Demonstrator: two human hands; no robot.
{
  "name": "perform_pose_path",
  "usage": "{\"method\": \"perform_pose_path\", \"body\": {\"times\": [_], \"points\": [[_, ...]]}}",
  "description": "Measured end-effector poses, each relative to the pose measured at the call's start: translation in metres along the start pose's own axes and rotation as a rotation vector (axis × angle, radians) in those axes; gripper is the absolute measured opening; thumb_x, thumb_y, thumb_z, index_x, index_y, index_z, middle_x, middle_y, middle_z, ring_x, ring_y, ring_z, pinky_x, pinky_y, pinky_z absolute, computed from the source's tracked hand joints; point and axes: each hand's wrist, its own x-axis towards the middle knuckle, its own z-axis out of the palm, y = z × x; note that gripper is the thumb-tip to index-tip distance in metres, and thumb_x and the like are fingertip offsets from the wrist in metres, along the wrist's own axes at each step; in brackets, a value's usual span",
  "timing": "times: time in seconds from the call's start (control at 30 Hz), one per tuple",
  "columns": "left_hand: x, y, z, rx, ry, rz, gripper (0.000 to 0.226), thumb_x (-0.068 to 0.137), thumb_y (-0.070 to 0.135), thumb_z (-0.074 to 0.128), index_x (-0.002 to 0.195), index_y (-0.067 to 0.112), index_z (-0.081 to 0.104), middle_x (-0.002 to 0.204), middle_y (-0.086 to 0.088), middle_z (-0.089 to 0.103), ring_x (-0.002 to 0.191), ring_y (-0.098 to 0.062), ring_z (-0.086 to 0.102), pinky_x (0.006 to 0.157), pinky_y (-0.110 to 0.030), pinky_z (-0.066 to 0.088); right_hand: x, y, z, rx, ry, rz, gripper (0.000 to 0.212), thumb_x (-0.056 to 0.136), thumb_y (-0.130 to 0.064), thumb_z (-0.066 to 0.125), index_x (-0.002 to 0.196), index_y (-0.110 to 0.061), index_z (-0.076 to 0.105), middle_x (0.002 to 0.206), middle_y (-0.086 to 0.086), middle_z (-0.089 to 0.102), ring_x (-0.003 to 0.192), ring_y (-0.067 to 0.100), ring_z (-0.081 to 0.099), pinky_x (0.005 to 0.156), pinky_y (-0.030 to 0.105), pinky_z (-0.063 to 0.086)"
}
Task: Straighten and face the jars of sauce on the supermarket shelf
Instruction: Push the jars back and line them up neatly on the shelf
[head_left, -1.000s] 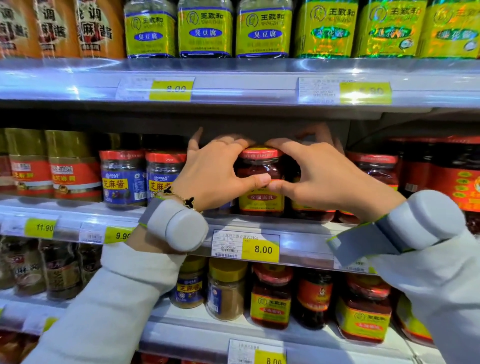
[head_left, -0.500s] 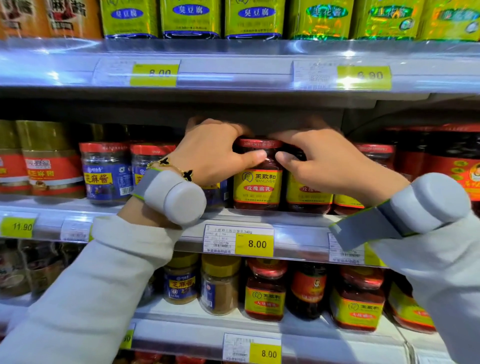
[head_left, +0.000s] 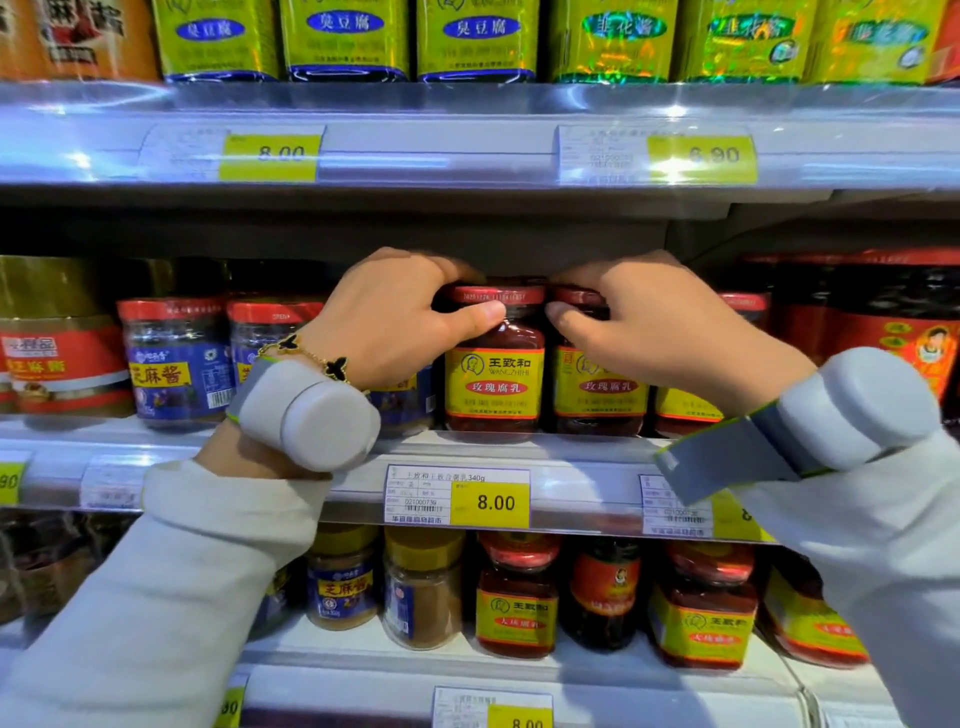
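Two red-lidded jars of dark red sauce with yellow-and-red labels stand side by side at the front of the middle shelf (head_left: 571, 452). My left hand (head_left: 395, 317) grips the top of the left jar (head_left: 493, 379), thumb on its neck and fingers over the lid. My right hand (head_left: 654, 322) grips the lid of the right jar (head_left: 597, 389) the same way. Both labels face the front. A third jar of this kind (head_left: 685, 405) stands further right, mostly hidden behind my right wrist.
Blue-labelled sesame paste jars (head_left: 176, 364) stand left of my left hand, tall red-labelled jars (head_left: 904, 332) to the far right. The upper shelf edge (head_left: 441, 150) hangs close above my hands. Several more jars fill the lower shelf (head_left: 514, 608).
The left jar has turned until its label faces front. My right hand moved from that jar to the neighbouring jar's lid. Both thumbs shifted up to the necks. The view moved closer.
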Motion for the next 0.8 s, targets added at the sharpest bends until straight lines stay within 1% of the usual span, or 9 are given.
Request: {"method": "perform_pose_path", "body": {"times": [0.13, 0.3, 0.4, 0.5, 0.53, 0.6, 0.67, 0.73, 0.8], "points": [[0.0, 0.0, 0.0, -0.008, 0.001, -0.011, 0.069, 0.072, 0.064, 0.036, 0.126, 0.025, 0.054, 0.125, 0.0, 0.06, 0.12, -0.021, 0.049, 0.1, -0.039, 0.039, 0.004, 0.001, 0.0, -0.115, 0.005, -0.013, 0.035, 0.088, -0.043, 0.037, 0.111, -0.027, 0.058, 0.108, 0.011, 0.065, 0.103, 0.034, 0.052, 0.072, 0.032, 0.03], [0.0, 0.002, -0.001, -0.027, -0.012, -0.017, 0.069, 0.071, 0.064, 0.036, 0.126, 0.027, 0.054, 0.126, 0.0, 0.059, 0.12, -0.02, 0.048, 0.101, -0.04, 0.039, 0.005, 0.003, -0.002, -0.119, -0.024, -0.034, 0.034, 0.09, -0.044, 0.037, 0.106, -0.024, 0.06, 0.107, 0.013, 0.065, 0.101, 0.034, 0.053, 0.069, 0.032, 0.029], [0.0, 0.002, -0.002, -0.036, -0.018, -0.03, 0.064, 0.074, 0.064, 0.04, 0.125, 0.027, 0.054, 0.124, -0.001, 0.06, 0.118, -0.021, 0.05, 0.1, -0.04, 0.04, 0.005, 0.004, -0.005, -0.095, -0.065, -0.05, 0.036, 0.092, -0.045, 0.034, 0.109, -0.025, 0.058, 0.106, 0.012, 0.064, 0.101, 0.033, 0.053, 0.07, 0.031, 0.029], [0.0, 0.001, -0.001, -0.04, -0.012, -0.024, 0.054, 0.083, 0.059, 0.047, 0.126, 0.027, 0.054, 0.124, -0.002, 0.06, 0.118, -0.023, 0.049, 0.1, -0.041, 0.039, 0.004, 0.005, -0.009, -0.066, -0.087, -0.073, 0.034, 0.093, -0.046, 0.032, 0.105, -0.026, 0.057, 0.093, 0.009, 0.063, 0.095, 0.032, 0.051, 0.069, 0.031, 0.028], [0.0, 0.001, -0.001, -0.044, -0.014, -0.024, 0.055, 0.082, 0.06, 0.047, 0.126, 0.027, 0.054, 0.124, -0.002, 0.06, 0.119, -0.023, 0.048, 0.1, -0.042, 0.039, 0.004, 0.004, -0.011, -0.064, -0.099, -0.075, 0.032, 0.093, -0.046, 0.032, 0.1, -0.026, 0.056, 0.082, 0.006, 0.059, 0.09, 0.031, 0.049, 0.068, 0.031, 0.027], [0.0, 0.003, -0.003, -0.045, -0.024, -0.03, 0.064, 0.075, 0.063, 0.04, 0.126, 0.028, 0.054, 0.124, -0.001, 0.06, 0.119, -0.022, 0.048, 0.1, -0.041, 0.039, 0.003, 0.004, -0.013, -0.06, -0.122, -0.075, 0.029, 0.093, -0.047, 0.033, 0.09, -0.027, 0.053, 0.063, -0.006, 0.043, 0.078, 0.026, 0.04, 0.066, 0.031, 0.025], [-0.001, 0.005, -0.003, -0.033, -0.02, -0.024, 0.067, 0.071, 0.062, 0.036, 0.126, 0.027, 0.054, 0.124, -0.001, 0.06, 0.118, -0.022, 0.049, 0.099, -0.04, 0.04, 0.002, 0.005, -0.016, -0.063, -0.128, -0.074, 0.03, 0.093, -0.048, 0.032, 0.093, -0.028, 0.054, 0.058, -0.012, 0.034, 0.075, 0.021, 0.034, 0.065, 0.031, 0.025], [-0.002, 0.006, -0.002, -0.02, -0.011, -0.028, 0.068, 0.072, 0.062, 0.035, 0.126, 0.027, 0.054, 0.123, -0.001, 0.061, 0.118, -0.022, 0.049, 0.098, -0.04, 0.041, 0.002, 0.005, -0.016, -0.057, -0.131, -0.076, 0.032, 0.093, -0.049, 0.032, 0.096, -0.027, 0.056, 0.058, -0.012, 0.033, 0.074, 0.02, 0.034, 0.065, 0.03, 0.025], [-0.003, 0.007, -0.002, -0.006, 0.002, -0.023, 0.067, 0.072, 0.062, 0.034, 0.125, 0.026, 0.054, 0.12, -0.001, 0.062, 0.116, -0.022, 0.051, 0.096, -0.041, 0.042, 0.002, 0.004, -0.017, -0.073, -0.144, -0.072, 0.035, 0.093, -0.049, 0.032, 0.081, -0.023, 0.053, 0.057, -0.01, 0.033, 0.064, 0.02, 0.033, 0.057, 0.03, 0.023]]}}
